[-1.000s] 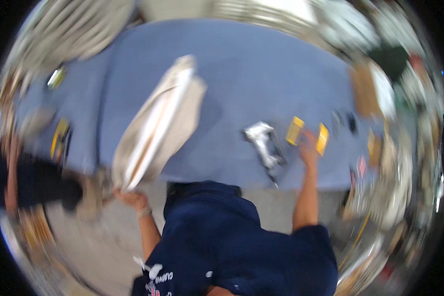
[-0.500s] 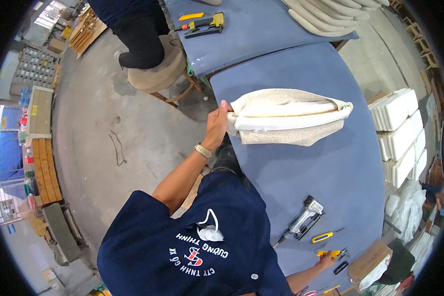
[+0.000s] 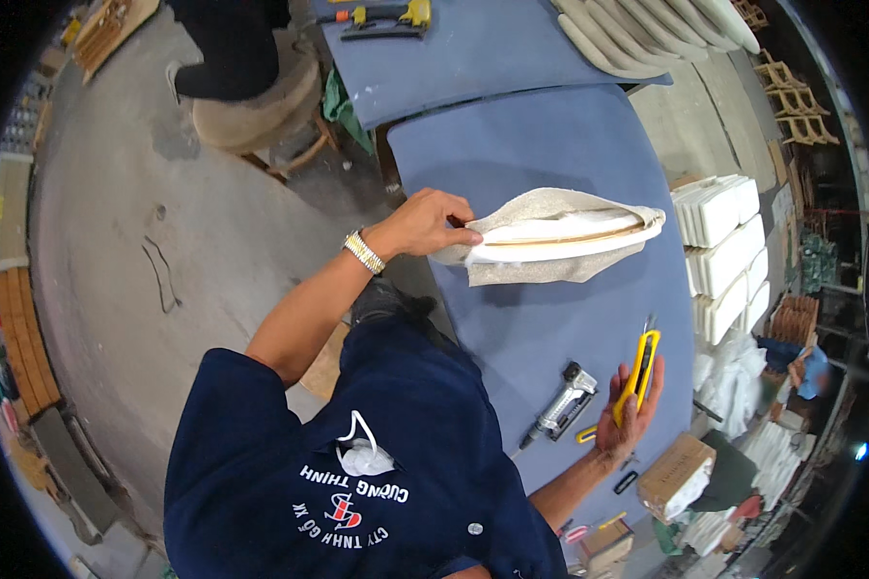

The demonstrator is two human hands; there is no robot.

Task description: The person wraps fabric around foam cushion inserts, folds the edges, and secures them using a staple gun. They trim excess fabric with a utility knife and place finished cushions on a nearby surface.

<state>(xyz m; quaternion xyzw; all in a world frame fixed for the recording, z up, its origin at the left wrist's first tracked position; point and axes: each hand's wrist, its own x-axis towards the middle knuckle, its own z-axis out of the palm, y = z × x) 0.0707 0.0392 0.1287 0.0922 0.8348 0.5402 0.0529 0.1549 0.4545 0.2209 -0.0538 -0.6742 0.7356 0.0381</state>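
Left fingers (image 3: 462,235) clamped on beige padded piece (image 3: 550,251), arm (image 3: 304,309) extended forward, right fingers (image 3: 656,379) wrapped around yellow cutter (image 3: 642,365)

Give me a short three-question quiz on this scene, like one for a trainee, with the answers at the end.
1. Multiple choice: what is in the right hand?
A) a cardboard box
B) a yellow-handled tool
C) a water bottle

2. True or false: the silver-and-black pistol-shaped tool lies on the blue tabletop.

3. Short answer: which hand holds one end of the white-padded piece with beige fabric?

Key:
1. B
2. True
3. The left hand
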